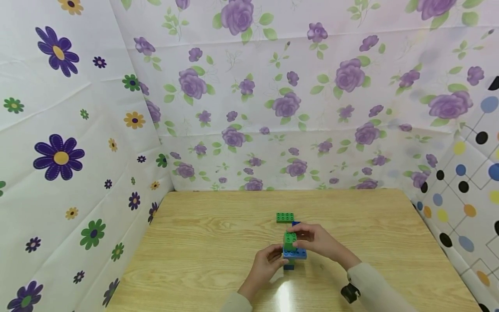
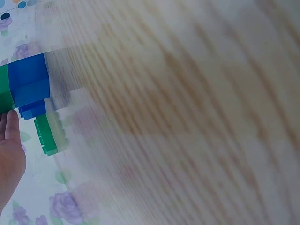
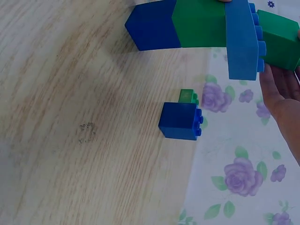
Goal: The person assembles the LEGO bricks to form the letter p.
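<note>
A small tower stands on the table: a dark blue brick (image 3: 152, 26) at the bottom, a green brick (image 3: 201, 23) above it, then a long light blue brick (image 1: 298, 254) that juts out to the right. My right hand (image 1: 321, 242) pinches another green brick (image 1: 290, 245) at the left end of the light blue one. Whether that top brick is pressed fully down, I cannot tell. My left hand (image 1: 265, 266) grips the tower from the left near the light blue brick, thumb in front; its other fingertips are partly hidden.
Behind the tower stands a separate dark blue brick (image 3: 178, 121), partly covered by my right hand in the head view. Farther back lies a low green brick (image 1: 285, 218) with its studs up. Patterned cloths border the wooden table (image 1: 210, 234) at the back and sides.
</note>
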`<state>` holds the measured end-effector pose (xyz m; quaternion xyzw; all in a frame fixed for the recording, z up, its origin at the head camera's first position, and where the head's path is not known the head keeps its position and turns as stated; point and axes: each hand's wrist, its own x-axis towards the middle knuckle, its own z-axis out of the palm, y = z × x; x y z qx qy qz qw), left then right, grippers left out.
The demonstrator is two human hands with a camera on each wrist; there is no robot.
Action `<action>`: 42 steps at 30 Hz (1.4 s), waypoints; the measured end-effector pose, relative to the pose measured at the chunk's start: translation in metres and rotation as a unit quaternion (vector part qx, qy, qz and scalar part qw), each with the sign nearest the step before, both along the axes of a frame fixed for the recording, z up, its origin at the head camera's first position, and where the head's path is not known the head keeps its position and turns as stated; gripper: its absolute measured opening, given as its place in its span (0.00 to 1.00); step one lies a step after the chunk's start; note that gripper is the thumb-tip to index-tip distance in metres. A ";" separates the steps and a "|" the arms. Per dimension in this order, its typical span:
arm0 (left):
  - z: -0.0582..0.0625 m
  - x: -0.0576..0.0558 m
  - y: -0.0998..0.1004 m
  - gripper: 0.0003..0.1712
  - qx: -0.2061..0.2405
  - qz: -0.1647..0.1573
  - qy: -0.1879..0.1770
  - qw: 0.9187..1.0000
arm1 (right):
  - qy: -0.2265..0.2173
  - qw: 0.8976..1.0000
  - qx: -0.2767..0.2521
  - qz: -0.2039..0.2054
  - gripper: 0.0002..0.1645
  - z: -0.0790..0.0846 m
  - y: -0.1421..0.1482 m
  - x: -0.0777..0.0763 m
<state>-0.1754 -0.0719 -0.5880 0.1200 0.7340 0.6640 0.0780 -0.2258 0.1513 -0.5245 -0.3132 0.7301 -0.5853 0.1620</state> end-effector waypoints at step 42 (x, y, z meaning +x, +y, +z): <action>0.001 0.000 0.001 0.22 -0.012 0.005 -0.004 1.000 | 0.042 0.999 -0.016 -0.010 0.22 -0.005 -0.009 0.020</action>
